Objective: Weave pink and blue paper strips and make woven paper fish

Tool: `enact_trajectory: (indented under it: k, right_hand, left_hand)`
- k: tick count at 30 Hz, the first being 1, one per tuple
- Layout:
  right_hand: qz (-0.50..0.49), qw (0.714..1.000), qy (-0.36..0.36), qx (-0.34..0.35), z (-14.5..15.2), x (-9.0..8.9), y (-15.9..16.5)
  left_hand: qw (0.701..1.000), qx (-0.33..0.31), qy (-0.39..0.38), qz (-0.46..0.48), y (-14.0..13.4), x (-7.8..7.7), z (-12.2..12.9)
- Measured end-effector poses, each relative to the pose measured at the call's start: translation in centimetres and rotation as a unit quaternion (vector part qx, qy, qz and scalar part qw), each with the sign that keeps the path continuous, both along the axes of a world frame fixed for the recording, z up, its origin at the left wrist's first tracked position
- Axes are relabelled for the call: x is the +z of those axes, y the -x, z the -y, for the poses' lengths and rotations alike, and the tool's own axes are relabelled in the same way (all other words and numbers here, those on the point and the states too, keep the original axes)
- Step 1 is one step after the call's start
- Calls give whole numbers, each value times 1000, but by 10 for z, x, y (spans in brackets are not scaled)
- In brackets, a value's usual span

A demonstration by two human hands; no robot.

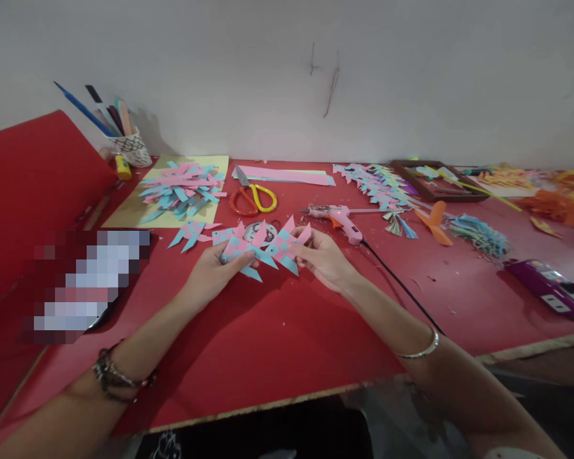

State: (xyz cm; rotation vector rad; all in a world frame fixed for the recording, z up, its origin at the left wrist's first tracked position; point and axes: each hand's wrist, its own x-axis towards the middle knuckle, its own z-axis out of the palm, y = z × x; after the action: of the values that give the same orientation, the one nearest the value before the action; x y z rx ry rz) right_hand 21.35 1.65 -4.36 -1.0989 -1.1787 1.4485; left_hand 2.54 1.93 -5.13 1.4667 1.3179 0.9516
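Above the red table [268, 357], I hold two woven paper fish in pink and light blue side by side. My left hand [215, 266] pinches the left paper fish [239, 248] between thumb and fingers. The fingers of my right hand [329, 260] are closed on the pointed strips of the right paper fish [283, 245]. Whether the two are joined I cannot tell. Another woven paper fish [191, 231] lies just beyond my left hand. A round item with a drawn face [259, 232] is partly hidden behind the fish. Right of it rests a pink glue gun [337, 217].
Scissors [252, 199] lie near a pile of paper strips [184, 185]. A pen cup [131, 148] stands at back left. The glue gun's black cable [402, 287] runs toward the front edge. A purple device [550, 287] and yarn bundle [478, 234] are right.
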Motion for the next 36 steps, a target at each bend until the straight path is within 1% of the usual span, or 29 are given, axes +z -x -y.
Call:
enact_trajectory:
  k: [4, 7, 13, 27, 36]
  right_hand:
    - [57, 998, -12, 35, 1, 0, 0]
    - [89, 995, -26, 41, 1, 1, -1]
    - [57, 997, -46, 5, 0, -2, -2]
    - [86, 995, -51, 17, 2, 0, 1]
    - [97, 994, -45, 13, 3, 3, 2]
  left_hand:
    - [1000, 4, 14, -2, -4, 7, 2]
    - [1000, 7, 23, -10, -5, 11, 3]
    - [1000, -11, 14, -12, -5, 11, 4]
    - [1000, -20, 3, -22, -5, 11, 3]
    - [999, -35, 3, -8, -3, 9, 3]
